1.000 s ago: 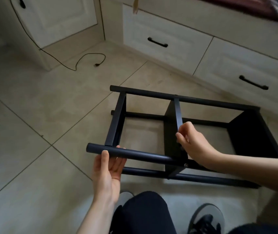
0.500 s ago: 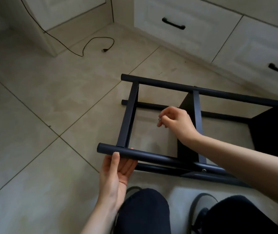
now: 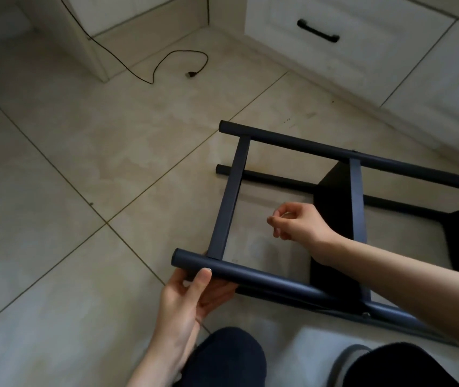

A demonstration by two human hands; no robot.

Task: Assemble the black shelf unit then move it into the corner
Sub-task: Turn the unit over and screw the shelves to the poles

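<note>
The left hand [image 3: 192, 297] cupped the shelf's [image 3: 358, 219] near tube at lower centre; the right hand [image 3: 298, 224], fingers curled, hovered inside the frame, its contents unclear.

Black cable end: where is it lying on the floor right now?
In the head view, the cable plug lies on the tiled floor at upper left, beyond the shelf frame, near the cabinet base.

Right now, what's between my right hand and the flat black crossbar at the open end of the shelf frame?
Only bare beige floor tile, seen through the frame in the head view, lies between the right hand and the flat black crossbar.
</note>
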